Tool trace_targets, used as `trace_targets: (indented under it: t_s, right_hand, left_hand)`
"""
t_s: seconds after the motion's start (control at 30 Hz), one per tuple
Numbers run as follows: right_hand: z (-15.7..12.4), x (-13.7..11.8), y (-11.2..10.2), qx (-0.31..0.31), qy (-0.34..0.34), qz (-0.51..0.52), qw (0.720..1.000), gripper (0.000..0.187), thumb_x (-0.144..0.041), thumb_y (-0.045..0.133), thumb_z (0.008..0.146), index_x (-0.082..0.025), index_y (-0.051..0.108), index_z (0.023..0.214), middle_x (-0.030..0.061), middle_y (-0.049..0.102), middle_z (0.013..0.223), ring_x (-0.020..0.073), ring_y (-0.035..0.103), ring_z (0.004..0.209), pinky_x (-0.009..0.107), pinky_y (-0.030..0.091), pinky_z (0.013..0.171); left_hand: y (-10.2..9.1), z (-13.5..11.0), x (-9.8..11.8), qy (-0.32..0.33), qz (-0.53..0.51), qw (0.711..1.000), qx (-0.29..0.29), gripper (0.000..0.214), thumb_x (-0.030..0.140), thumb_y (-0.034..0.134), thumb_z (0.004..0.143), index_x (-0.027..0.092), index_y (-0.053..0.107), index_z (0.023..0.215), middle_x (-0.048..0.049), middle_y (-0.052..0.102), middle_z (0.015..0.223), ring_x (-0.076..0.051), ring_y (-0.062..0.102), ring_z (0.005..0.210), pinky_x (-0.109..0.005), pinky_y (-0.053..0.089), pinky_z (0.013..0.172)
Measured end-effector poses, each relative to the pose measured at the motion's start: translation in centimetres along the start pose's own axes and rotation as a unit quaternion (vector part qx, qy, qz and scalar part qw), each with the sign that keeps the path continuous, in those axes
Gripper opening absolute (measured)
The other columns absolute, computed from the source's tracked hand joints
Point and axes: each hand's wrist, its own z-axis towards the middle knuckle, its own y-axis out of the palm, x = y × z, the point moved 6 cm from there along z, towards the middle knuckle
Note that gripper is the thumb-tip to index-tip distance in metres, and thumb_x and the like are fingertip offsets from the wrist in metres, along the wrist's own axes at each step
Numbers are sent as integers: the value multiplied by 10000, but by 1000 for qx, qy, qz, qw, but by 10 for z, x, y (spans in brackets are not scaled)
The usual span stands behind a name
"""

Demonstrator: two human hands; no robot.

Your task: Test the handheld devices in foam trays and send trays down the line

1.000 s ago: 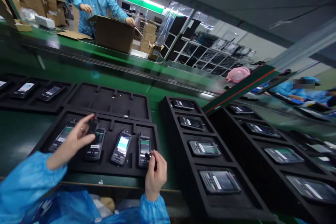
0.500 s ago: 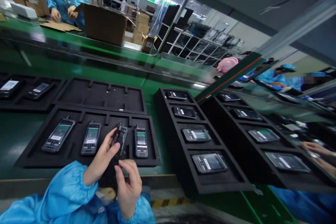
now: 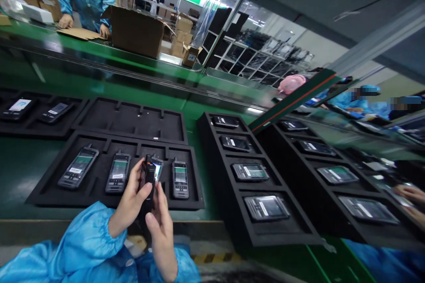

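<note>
Both hands [image 3: 146, 205] clasping handset [image 3: 149, 179], above tray [image 3: 43, 194]

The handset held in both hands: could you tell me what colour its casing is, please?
Black; the handset shows best in the head view.

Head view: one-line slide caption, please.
Left hand and right hand hold a black handset over a foam tray holding three other handsets on a green belt.

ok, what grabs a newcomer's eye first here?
At bottom centre, the left hand and right hand grip a black handset by a foam tray holding three lit handsets. Right of it stand taller black trays with more devices; a cardboard box sits far across the green belt.
</note>
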Motion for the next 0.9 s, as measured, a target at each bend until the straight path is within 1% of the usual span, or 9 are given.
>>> trace_targets:
  t_s: [0.07, 0.13, 0.23, 0.3, 0.37, 0.43, 0.57, 0.77, 0.9]
  right_hand:
    - [2, 6, 7, -40, 42, 76, 995, 651, -395, 685, 804, -348, 430, 1402, 14, 418, 1506, 227, 365, 1406, 420, 360, 1140]
    - [4, 8, 10, -57, 60, 127, 988, 676, -371, 719, 777, -361, 437, 1391, 1, 437, 1491, 211, 386, 1393, 415, 347, 1144]
    - [6, 9, 7, -59, 58, 153, 985, 688, -335, 735, 765, -369, 442, 1387, -1, 475, 1468, 203, 425, 1373, 410, 353, 1141]
    - [6, 8, 5, -50, 51, 153, 986, 673, -336, 727, 775, -361, 449, 1387, 8, 491, 1458, 199, 426, 1374, 399, 337, 1151]
    - [7, 7, 4, -44, 47, 147, 987, 654, -348, 716, 786, -364, 453, 1385, 8, 484, 1463, 196, 420, 1377, 387, 332, 1153]
    - [7, 5, 5, -42, 41, 139, 989, 650, -364, 715, 784, -371, 457, 1381, 3, 477, 1468, 201, 440, 1364, 381, 368, 1130]
    - [7, 3, 7, -45, 29, 126, 991, 663, -371, 719, 778, -353, 453, 1385, 21, 519, 1433, 222, 516, 1303, 388, 458, 1060]
    - [6, 6, 4, -25, 23, 107, 994, 659, -409, 736, 750, -336, 494, 1358, 30, 500, 1443, 229, 496, 1318, 389, 457, 1057]
    - [8, 7, 4, -27, 19, 111, 993, 673, -410, 743, 740, -322, 494, 1359, 52, 552, 1394, 242, 555, 1261, 406, 486, 1025]
  left_hand:
    - [0, 0, 0, -9, 6, 1000, -11, 750, 492, 649, 810, 236, 333, 1441, -114, 416, 1479, -297, 407, 1359, -395, 360, 1123]
    - [-2, 0, -2, -37, 8, 999, -36, 771, 508, 638, 819, 232, 306, 1459, -123, 458, 1435, -297, 468, 1305, -392, 402, 1087]
    - [-3, 0, -6, -81, -4, 989, -121, 873, 510, 648, 816, 247, 187, 1509, -130, 503, 1363, -293, 538, 1205, -407, 454, 1020]
    - [-2, -2, -4, -80, -26, 979, -188, 995, 493, 693, 783, 303, 61, 1527, -124, 455, 1390, -293, 539, 1181, -408, 488, 952]
    - [-1, -4, -2, -70, -45, 970, -228, 1096, 476, 736, 742, 354, -27, 1520, -117, 395, 1421, -296, 528, 1177, -399, 509, 890]
    - [-1, -5, 0, -65, -54, 970, -229, 1128, 466, 758, 716, 365, -29, 1518, -114, 367, 1431, -298, 524, 1174, -399, 506, 887]
    - [3, -6, 2, -64, -65, 973, -212, 1123, 461, 782, 684, 356, 43, 1523, -118, 349, 1446, -301, 537, 1153, -414, 492, 911]
    - [3, -6, 3, -55, -43, 975, -210, 1071, 465, 769, 706, 328, 88, 1521, -129, 323, 1467, -301, 526, 1181, -432, 489, 945]
    - [3, -6, 2, -43, -30, 972, -230, 1058, 464, 768, 715, 325, 92, 1516, -144, 299, 1482, -315, 521, 1209, -450, 483, 971]
